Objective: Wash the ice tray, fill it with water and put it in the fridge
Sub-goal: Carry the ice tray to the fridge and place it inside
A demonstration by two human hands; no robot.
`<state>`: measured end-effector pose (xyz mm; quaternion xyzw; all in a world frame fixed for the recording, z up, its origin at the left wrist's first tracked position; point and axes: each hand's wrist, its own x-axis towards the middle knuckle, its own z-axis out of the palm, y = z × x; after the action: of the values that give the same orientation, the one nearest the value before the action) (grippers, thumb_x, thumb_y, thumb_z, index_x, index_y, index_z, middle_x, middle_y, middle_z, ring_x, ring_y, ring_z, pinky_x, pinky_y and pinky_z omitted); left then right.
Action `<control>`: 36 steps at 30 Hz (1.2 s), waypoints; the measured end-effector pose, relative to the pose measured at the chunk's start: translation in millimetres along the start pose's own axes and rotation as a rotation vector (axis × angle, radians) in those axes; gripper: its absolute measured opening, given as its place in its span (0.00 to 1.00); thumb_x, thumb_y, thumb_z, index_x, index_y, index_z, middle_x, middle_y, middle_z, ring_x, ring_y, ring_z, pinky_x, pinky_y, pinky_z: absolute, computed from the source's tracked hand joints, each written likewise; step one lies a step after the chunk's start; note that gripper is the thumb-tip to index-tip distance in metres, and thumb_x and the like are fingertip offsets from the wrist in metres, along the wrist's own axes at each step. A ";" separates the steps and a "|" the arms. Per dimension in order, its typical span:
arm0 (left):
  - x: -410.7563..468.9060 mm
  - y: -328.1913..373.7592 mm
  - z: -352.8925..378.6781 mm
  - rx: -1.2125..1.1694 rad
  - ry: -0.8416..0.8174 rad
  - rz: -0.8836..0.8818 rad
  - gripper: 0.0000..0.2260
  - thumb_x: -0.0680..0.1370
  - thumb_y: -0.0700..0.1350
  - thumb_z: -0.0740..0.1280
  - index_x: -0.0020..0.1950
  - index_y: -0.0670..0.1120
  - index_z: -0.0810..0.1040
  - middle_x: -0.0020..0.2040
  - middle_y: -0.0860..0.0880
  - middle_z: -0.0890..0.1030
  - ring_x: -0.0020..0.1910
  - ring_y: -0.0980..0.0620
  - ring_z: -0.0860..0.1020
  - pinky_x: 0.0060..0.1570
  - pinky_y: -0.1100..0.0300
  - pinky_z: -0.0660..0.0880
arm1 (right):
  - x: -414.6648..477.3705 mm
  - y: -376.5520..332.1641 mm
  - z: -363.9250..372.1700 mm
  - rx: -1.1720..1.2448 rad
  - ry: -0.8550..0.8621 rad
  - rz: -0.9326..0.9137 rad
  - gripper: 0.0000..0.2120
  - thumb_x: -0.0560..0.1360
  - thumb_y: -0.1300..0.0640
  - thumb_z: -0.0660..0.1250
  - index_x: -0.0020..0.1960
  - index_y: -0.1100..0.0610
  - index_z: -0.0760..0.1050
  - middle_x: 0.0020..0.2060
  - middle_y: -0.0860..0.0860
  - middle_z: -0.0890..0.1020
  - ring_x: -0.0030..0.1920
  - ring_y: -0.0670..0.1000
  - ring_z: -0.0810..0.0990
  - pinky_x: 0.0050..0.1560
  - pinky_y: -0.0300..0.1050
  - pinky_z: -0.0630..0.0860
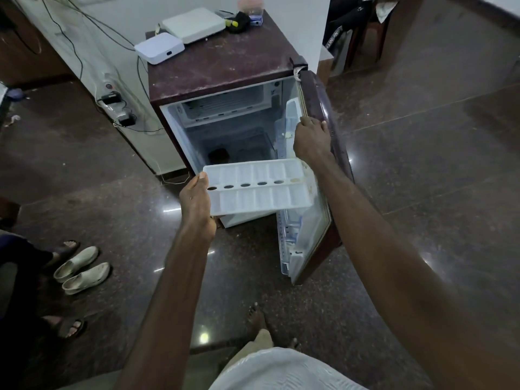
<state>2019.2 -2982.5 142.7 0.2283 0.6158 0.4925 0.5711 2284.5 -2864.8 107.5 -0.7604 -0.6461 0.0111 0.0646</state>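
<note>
A white plastic ice tray [260, 187] with two rows of cells and a line of holes down its middle hangs level in front of the small maroon fridge [219, 71]. My left hand [195, 201] grips the tray's left end. The fridge door [323, 153] stands swung open to the right, and my right hand [311, 139] is closed over its top edge. Inside, the freezer compartment [225, 104] at the top and the shelf below look empty apart from a dark object at the back. I cannot tell whether the tray holds water.
Two white boxes [180, 32] and small items lie on the fridge top. A power strip with plugs and cables [116, 106] sits by the wall to the left. White shoes [81, 270] and sandals lie on the dark polished floor at left. My bare foot [254, 316] stands below.
</note>
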 end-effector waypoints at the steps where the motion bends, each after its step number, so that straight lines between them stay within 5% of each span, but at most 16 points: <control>1: 6.1 0.6 2.4 0.000 0.004 -0.003 0.14 0.86 0.50 0.62 0.68 0.46 0.79 0.62 0.41 0.83 0.59 0.39 0.83 0.48 0.45 0.84 | -0.3 0.0 0.5 -0.004 -0.001 0.014 0.22 0.80 0.64 0.63 0.73 0.64 0.73 0.76 0.58 0.70 0.78 0.59 0.65 0.82 0.61 0.54; 5: 28.9 2.6 8.0 0.010 -0.001 0.026 0.16 0.86 0.49 0.63 0.71 0.45 0.78 0.61 0.43 0.83 0.56 0.42 0.83 0.36 0.56 0.81 | -0.4 11.0 3.6 -0.015 0.011 -0.002 0.28 0.79 0.65 0.64 0.78 0.64 0.65 0.80 0.56 0.64 0.81 0.58 0.59 0.83 0.61 0.50; 10: 51.7 3.4 11.7 0.028 -0.010 0.013 0.16 0.86 0.49 0.64 0.71 0.45 0.78 0.65 0.41 0.82 0.61 0.40 0.82 0.45 0.53 0.81 | -2.2 31.8 4.8 -0.051 0.028 -0.070 0.30 0.80 0.63 0.67 0.79 0.63 0.62 0.81 0.55 0.62 0.82 0.56 0.58 0.83 0.60 0.50; 18: 74.7 -2.3 16.1 0.035 -0.029 -0.005 0.16 0.86 0.50 0.64 0.72 0.46 0.77 0.60 0.44 0.83 0.55 0.44 0.82 0.36 0.57 0.80 | -5.4 69.5 12.4 -0.091 0.104 -0.174 0.25 0.86 0.52 0.60 0.79 0.61 0.64 0.80 0.52 0.64 0.82 0.53 0.60 0.82 0.57 0.54; 21: 85.8 -4.7 19.6 0.033 -0.032 -0.005 0.16 0.86 0.50 0.64 0.71 0.46 0.77 0.61 0.43 0.83 0.57 0.42 0.82 0.45 0.51 0.82 | -1.3 85.4 10.8 -0.051 0.101 -0.167 0.22 0.84 0.54 0.63 0.77 0.59 0.69 0.79 0.50 0.67 0.81 0.52 0.62 0.82 0.57 0.53; 23: 95.0 -6.4 22.3 0.047 -0.029 -0.003 0.15 0.86 0.51 0.63 0.69 0.47 0.78 0.62 0.42 0.83 0.59 0.41 0.82 0.52 0.46 0.82 | 0.9 82.4 8.4 0.077 0.134 -0.097 0.19 0.82 0.58 0.67 0.72 0.60 0.74 0.76 0.51 0.73 0.78 0.53 0.68 0.82 0.58 0.53; 25: 104.5 -7.0 25.8 0.042 -0.032 0.001 0.12 0.86 0.51 0.63 0.65 0.48 0.80 0.59 0.44 0.83 0.58 0.41 0.82 0.53 0.46 0.81 | -0.4 65.2 5.1 0.266 0.198 -0.004 0.15 0.81 0.61 0.67 0.67 0.62 0.79 0.68 0.55 0.80 0.70 0.56 0.76 0.78 0.56 0.64; 28: 121.3 -4.2 32.8 0.015 -0.028 0.002 0.07 0.86 0.50 0.63 0.58 0.50 0.79 0.54 0.47 0.82 0.59 0.41 0.82 0.59 0.41 0.81 | -9.4 25.8 9.1 0.508 0.278 0.125 0.12 0.83 0.57 0.63 0.52 0.62 0.84 0.50 0.57 0.86 0.51 0.57 0.83 0.56 0.51 0.77; 30: 134.1 -2.2 37.3 -0.006 -0.014 0.009 0.07 0.86 0.49 0.63 0.59 0.48 0.79 0.55 0.46 0.82 0.62 0.39 0.81 0.63 0.35 0.79 | -15.8 3.0 18.4 0.616 0.206 0.217 0.19 0.85 0.52 0.60 0.38 0.58 0.76 0.36 0.53 0.80 0.39 0.53 0.78 0.42 0.50 0.66; 32: 146.0 -0.2 41.4 -0.022 -0.006 0.017 0.09 0.86 0.48 0.63 0.62 0.47 0.79 0.57 0.44 0.81 0.65 0.37 0.80 0.64 0.33 0.77 | -20.1 -11.2 30.2 0.692 0.132 0.289 0.22 0.86 0.49 0.58 0.36 0.57 0.71 0.33 0.52 0.76 0.35 0.52 0.73 0.40 0.48 0.57; 36: 170.8 -1.0 48.6 -0.029 -0.001 -0.005 0.07 0.86 0.49 0.63 0.59 0.48 0.78 0.57 0.45 0.81 0.62 0.39 0.82 0.63 0.31 0.77 | -25.2 -25.2 50.8 0.810 0.069 0.345 0.24 0.86 0.49 0.59 0.37 0.63 0.73 0.33 0.56 0.78 0.37 0.59 0.77 0.40 0.50 0.62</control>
<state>2023.0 -2821.9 66.8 0.2189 0.6089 0.4999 0.5758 2250.6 -2881.4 58.2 -0.7704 -0.4506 0.2487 0.3763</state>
